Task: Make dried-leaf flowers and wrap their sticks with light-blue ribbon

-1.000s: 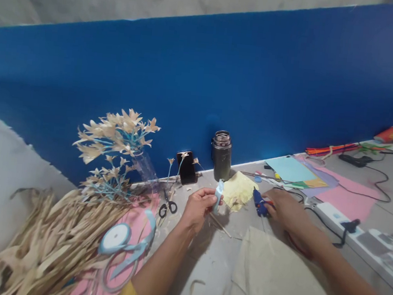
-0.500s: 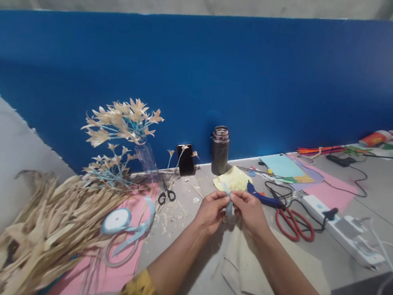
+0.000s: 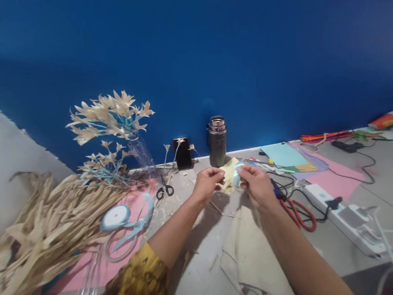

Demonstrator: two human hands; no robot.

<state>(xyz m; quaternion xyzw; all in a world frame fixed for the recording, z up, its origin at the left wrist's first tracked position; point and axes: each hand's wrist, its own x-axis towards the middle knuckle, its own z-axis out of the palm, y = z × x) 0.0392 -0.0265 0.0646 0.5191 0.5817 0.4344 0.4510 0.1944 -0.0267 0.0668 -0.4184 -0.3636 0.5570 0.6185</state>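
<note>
My right hand (image 3: 256, 183) pinches a short strip of light blue ribbon (image 3: 237, 174) that stands up from the fingertips. A little to its left, my left hand (image 3: 208, 185) is closed in a pinch; what its fingertips hold, if anything, is too small to make out. Behind both hands lies a crumpled pale yellow paper (image 3: 227, 178). A folded cream cloth (image 3: 255, 255) rests on the table under my right forearm. On the left, a roll of blue ribbon (image 3: 116, 216) lies on pink paper (image 3: 127, 252) with its loose end trailing.
Dried husks (image 3: 51, 217) pile up at left, below husk flowers (image 3: 112, 116) in a clear vase (image 3: 142, 154). Black scissors (image 3: 165, 191), a phone (image 3: 182, 154) and a steel flask (image 3: 217, 142) stand or lie ahead. Rightward are red-handled scissors (image 3: 299, 215) and a power strip (image 3: 345, 222).
My hands have moved apart, and the blue ribbon strip that was between both sets of fingertips now stays with my right hand. The view has tilted down slightly.
</note>
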